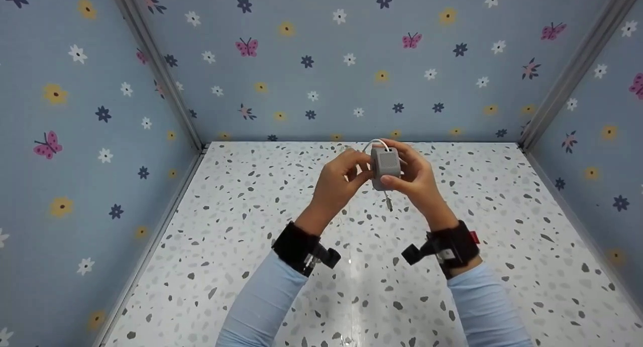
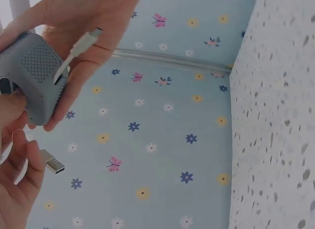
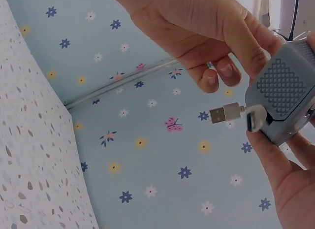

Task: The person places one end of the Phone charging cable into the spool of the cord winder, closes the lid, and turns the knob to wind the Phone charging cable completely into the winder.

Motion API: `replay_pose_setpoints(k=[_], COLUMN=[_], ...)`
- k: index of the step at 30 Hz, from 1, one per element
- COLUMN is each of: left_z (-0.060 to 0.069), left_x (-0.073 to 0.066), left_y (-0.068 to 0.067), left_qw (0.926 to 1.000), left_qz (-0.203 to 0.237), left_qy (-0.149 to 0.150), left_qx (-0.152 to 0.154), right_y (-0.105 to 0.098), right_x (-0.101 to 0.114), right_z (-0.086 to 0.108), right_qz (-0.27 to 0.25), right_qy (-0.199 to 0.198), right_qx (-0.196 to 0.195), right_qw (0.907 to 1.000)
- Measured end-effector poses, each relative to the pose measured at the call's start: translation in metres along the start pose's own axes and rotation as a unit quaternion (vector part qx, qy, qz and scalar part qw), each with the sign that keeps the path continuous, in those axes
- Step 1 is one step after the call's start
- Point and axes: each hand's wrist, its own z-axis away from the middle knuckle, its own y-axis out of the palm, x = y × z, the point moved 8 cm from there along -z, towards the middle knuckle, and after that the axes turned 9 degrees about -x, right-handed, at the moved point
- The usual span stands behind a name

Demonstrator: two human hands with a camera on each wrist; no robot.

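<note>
A grey block-shaped device with a textured panel is held up in the head view. My right hand grips it, thumb across its lower front and fingers behind. At its left side, my left hand pinches with thumb and index finger, partly hidden. A white cable loops over the top, and a small connector hangs below. In the left wrist view the small connector sticks out from the device, and a USB plug lies beside my left fingers. The right wrist view shows both the USB plug and the small connector.
Below the hands is a white speckled tabletop. Blue walls with flowers and butterflies stand behind it and at both sides, with metal strips at the corners. Each wrist wears a black strap with a camera mount.
</note>
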Motion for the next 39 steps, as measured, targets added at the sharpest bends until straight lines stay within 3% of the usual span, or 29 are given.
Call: replay_pose_setpoints(k=[3,5,7,9,12,13,15,17,19,21,24,26,27,28,29,30,31,33,34,36,38,39], left_z=[0.001,0.001,0.002,0.002,0.004,0.004,0.006,0.008,0.009,0.012,0.018,0.023,0.024,0.025,0.026,0.025,0.024,0.021,0.019,0.014,0.008,0.006], left_x=[-0.007,-0.009,-0.008,-0.004,0.005,0.007,0.012,0.015,0.017,0.02,0.025,0.027,0.027,0.027,0.027,0.027,0.026,0.026,0.026,0.026,0.024,0.021], left_y=[-0.003,-0.004,-0.003,-0.001,0.005,0.008,0.012,0.016,0.018,0.02,0.026,0.029,0.03,0.03,0.03,0.029,0.027,0.024,0.021,0.014,0.006,0.003], left_qw=[0.9924,0.9877,0.9885,0.9927,0.9952,0.9926,0.9802,0.9604,0.9348,0.901,0.8347,0.7969,0.7856,0.7793,0.7802,0.7871,0.7976,0.8268,0.8439,0.891,0.9414,0.9622], left_qz=[-0.095,-0.128,-0.133,-0.118,-0.054,-0.025,0.043,0.107,0.162,0.212,0.287,0.32,0.328,0.333,0.331,0.325,0.316,0.292,0.279,0.229,0.158,0.12], left_qy=[0.074,0.085,0.068,0.025,-0.077,-0.114,-0.188,-0.253,-0.314,-0.378,-0.47,-0.512,-0.525,-0.531,-0.531,-0.524,-0.514,-0.48,-0.458,-0.392,-0.297,-0.244], left_qx=[-0.023,-0.029,-0.022,-0.006,0.027,0.036,0.047,0.046,0.036,0.021,0.0,-0.008,-0.009,-0.009,-0.007,-0.003,0.002,0.015,0.02,0.021,0.014,0.007], right_y=[0.0,-0.001,-0.001,0.0,0.0,0.0,0.0,0.0,0.001,0.002,0.005,0.006,0.006,0.005,0.005,0.004,0.003,0.002,0.002,0.001,0.0,0.0], right_x=[-0.001,-0.002,-0.003,-0.002,-0.002,-0.001,-0.001,0.0,0.001,0.001,0.001,0.0,0.0,0.001,0.001,0.001,0.002,0.003,0.003,0.003,0.003,0.003], right_z=[0.0,0.001,0.001,0.001,0.001,0.001,0.002,0.002,0.002,0.001,0.001,0.001,0.001,0.001,0.001,0.001,0.001,0.001,0.001,0.0,0.0,0.0], right_qz=[-0.004,-0.004,-0.003,0.001,0.005,0.006,0.009,0.012,0.016,0.017,0.013,0.01,0.008,0.007,0.007,0.005,0.005,0.006,0.006,0.007,0.007,0.004], right_qy=[-0.001,-0.003,-0.005,-0.009,-0.014,-0.015,-0.018,-0.021,-0.026,-0.027,-0.026,-0.023,-0.024,-0.024,-0.024,-0.023,-0.023,-0.023,-0.022,-0.021,-0.023,-0.023], right_qx=[0.003,0.004,0.005,0.007,0.007,0.007,0.006,0.005,0.005,0.009,0.015,0.017,0.016,0.015,0.013,0.012,0.01,0.007,0.006,0.005,0.004,0.005], right_qw=[1.0,1.0,1.0,0.9999,0.9999,0.9998,0.9998,0.9997,0.9995,0.9995,0.9995,0.9995,0.9996,0.9996,0.9996,0.9997,0.9997,0.9997,0.9997,0.9997,0.9997,0.9997])
